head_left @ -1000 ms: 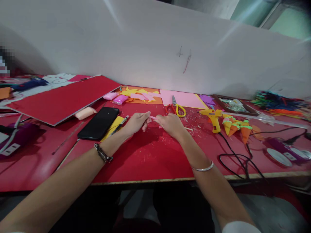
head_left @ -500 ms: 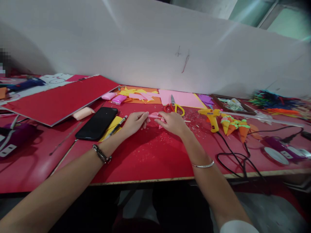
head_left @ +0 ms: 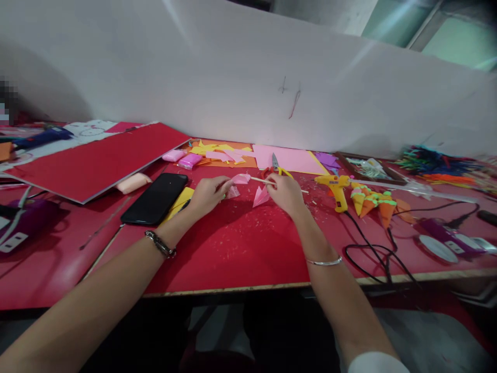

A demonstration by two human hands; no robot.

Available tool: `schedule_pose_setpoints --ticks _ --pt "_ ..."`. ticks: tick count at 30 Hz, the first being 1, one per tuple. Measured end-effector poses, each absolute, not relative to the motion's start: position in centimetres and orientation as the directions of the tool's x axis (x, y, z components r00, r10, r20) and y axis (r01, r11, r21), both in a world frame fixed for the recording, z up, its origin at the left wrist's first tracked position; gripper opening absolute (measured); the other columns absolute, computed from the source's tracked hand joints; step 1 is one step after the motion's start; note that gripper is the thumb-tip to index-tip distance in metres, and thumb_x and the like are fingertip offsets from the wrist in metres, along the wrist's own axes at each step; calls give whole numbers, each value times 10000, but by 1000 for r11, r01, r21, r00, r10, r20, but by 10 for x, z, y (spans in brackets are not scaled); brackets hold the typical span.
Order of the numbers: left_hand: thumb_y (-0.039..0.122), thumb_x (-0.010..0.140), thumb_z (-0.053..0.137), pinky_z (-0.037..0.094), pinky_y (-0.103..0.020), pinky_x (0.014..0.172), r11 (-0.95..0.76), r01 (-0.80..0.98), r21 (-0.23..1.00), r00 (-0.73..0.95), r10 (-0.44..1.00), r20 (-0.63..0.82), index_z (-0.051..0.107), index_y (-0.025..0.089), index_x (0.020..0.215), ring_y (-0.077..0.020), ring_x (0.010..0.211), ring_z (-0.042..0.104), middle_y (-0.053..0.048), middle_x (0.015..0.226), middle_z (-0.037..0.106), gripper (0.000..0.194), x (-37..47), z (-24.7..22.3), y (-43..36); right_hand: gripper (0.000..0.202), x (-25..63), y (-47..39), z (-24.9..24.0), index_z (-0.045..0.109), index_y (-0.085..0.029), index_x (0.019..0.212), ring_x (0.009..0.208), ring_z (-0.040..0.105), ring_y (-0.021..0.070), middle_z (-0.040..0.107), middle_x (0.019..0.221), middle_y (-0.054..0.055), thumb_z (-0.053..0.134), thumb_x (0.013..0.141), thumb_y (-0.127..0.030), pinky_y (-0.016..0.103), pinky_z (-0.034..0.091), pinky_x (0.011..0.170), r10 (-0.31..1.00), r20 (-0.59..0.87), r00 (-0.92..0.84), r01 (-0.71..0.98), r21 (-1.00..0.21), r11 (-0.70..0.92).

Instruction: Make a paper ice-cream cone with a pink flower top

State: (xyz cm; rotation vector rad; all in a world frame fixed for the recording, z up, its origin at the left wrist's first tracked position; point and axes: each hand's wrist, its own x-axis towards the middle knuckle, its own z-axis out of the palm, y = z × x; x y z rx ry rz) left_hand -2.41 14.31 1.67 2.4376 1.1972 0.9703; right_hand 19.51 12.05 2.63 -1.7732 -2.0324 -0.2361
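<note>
My left hand point(head_left: 209, 197) is closed, its thumb and fingers pinching a curled pink piece of paper point(head_left: 241, 178). A pale pinkish scrap point(head_left: 233, 192) hangs just below those fingertips; whether it is part of the same piece I cannot tell. My right hand point(head_left: 286, 196) is closed around a thin wooden stick point(head_left: 259, 180), whose far end points left and meets the edge of the pink paper. On the red table beneath the right fingers lies a folded pink paper point(head_left: 259, 197) with pointed corners. Scissors point(head_left: 275, 161) with red and yellow handles lie partly hidden behind the right hand.
To the left lie a black phone point(head_left: 155, 199), a yellow pad point(head_left: 180, 201) and a red board point(head_left: 97, 160). At the right are a yellow glue gun point(head_left: 337, 191) with its cord, small orange paper cones point(head_left: 373, 202) and a purple power strip point(head_left: 446, 235). Pink sheets point(head_left: 285, 158) lie behind.
My hands have moved apart slightly, the right one shifting right. The wooden stick now shows between them, and more of the folded pink paper on the table is visible.
</note>
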Motion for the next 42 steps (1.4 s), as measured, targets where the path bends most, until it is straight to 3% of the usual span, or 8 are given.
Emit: schedule_pose_setpoints --ticks 6,13,19,25,33,37,42 --pt "442 844 307 284 -227 511 -601 720 347 501 796 340 580 177 690 -135 550 513 -17 581 591 410 -24 14 143 200 203 125 21 604 -188 842 634 534 145 619 692 38 423 758 -203 238 320 566 944 270 -191 902 -332 277" --pt "433 846 285 295 -236 530 -463 832 305 348 865 362 602 191 771 -161 622 540 -50 698 632 405 -28 15 145 187 206 129 19 579 -161 699 564 475 117 571 616 19 396 737 -159 228 281 532 926 310 -215 878 -354 322" --pt "467 820 316 265 -242 483 -428 862 272 357 893 275 629 202 798 -190 631 560 -75 724 650 411 -26 13 144 194 208 130 18 590 -168 749 571 493 123 569 616 16 403 756 -219 226 305 537 936 313 -159 865 -412 285" --pt "507 776 387 257 -224 456 -461 848 261 370 868 331 613 223 786 -159 569 546 -40 671 638 363 -24 5 143 188 202 127 21 609 -165 802 575 506 118 594 638 12 443 763 -245 222 324 550 931 253 -263 821 -448 354" --pt "450 819 329 299 -228 489 -464 824 325 332 860 387 501 184 945 -160 610 548 -35 715 612 341 -19 13 136 279 196 125 24 569 -167 922 668 553 132 614 768 28 369 731 -129 219 370 600 853 521 -22 716 -587 378" --pt "475 814 329 341 -241 551 -625 755 197 513 751 415 547 188 845 -176 705 574 -49 819 628 362 -8 23 121 239 187 126 21 542 -175 912 569 485 115 559 682 3 358 761 -193 218 344 536 843 522 127 658 -681 322" --pt "626 736 356 387 -291 576 -606 795 29 562 754 339 459 136 1094 -259 742 598 -137 906 623 615 5 17 109 241 165 120 19 526 -187 931 493 402 107 493 608 -15 341 780 -218 226 315 490 862 494 109 620 -712 330"
